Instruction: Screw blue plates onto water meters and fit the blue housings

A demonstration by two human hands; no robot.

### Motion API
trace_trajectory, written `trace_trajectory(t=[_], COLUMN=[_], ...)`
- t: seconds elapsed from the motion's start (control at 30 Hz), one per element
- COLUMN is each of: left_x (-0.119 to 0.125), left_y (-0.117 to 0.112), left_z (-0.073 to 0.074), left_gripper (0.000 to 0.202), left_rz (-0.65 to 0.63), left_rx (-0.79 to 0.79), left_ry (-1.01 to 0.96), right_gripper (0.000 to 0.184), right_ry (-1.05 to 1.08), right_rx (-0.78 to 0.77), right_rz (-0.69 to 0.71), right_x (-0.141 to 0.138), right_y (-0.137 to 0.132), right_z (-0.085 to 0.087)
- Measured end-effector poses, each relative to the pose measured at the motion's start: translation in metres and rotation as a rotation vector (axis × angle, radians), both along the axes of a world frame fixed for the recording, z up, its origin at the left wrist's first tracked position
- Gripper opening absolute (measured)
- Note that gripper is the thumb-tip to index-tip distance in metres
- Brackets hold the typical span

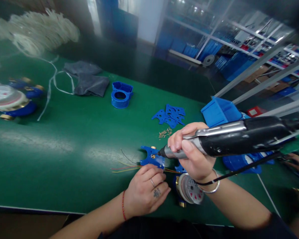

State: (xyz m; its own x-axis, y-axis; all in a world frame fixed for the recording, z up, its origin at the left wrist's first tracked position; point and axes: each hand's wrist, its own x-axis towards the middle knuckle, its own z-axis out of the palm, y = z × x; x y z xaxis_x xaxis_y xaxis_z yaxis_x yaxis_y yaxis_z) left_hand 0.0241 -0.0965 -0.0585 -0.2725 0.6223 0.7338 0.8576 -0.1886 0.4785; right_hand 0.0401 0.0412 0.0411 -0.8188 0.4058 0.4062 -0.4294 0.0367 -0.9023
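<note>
My right hand [193, 156] is wrapped round a black and silver electric screwdriver [234, 137], its tip pointing left onto a small blue plastic part [151, 157] with brass fittings. My left hand [147, 191], fingers curled, rests on the green table just below that part and pins thin red and yellow wires [124, 167] under its fingertips. A water meter dial [190, 189] lies on its side under my right wrist.
A pile of flat blue plates [169, 116] and small screws [165, 133] lie beyond the part. A blue round housing [121, 95], grey cloths [86, 78], assembled meters [12, 99] at left, a blue bin [220, 111] at right. Another person's hand [297, 164] is at the right edge.
</note>
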Motion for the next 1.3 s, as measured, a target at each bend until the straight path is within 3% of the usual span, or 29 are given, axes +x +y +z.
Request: trace_trajectory(t=[0.37,0.53,0.67,0.83,1.3], left_x=[-0.001,-0.001,-0.001,-0.002,-0.003], left_y=[0.000,0.000,0.001,0.001,0.001], left_z=[-0.001,-0.003,-0.003,-0.002,0.000], left_gripper=[0.004,0.003,0.003,0.005,0.006], left_rz=[-0.013,-0.011,-0.010,-0.009,-0.024], left_rx=[-0.005,0.001,0.007,0.006,-0.003], left_ry=[0.006,-0.007,-0.014,-0.002,-0.008], right_gripper=[0.013,0.013,0.023,0.011,0.013], right_ry=[-0.031,-0.082,-0.142,-0.123,-0.151], right_rx=[0.078,0.150,0.196,0.166,0.171], right_rz=[0.015,-0.049,-0.079,-0.042,-0.042], right_x=[-0.004,-0.006,-0.008,-0.009,-0.010], right_y=[-0.003,-0.008,-0.010,-0.010,-0.010], right_z=[-0.001,-0.003,-0.006,-0.008,-0.009])
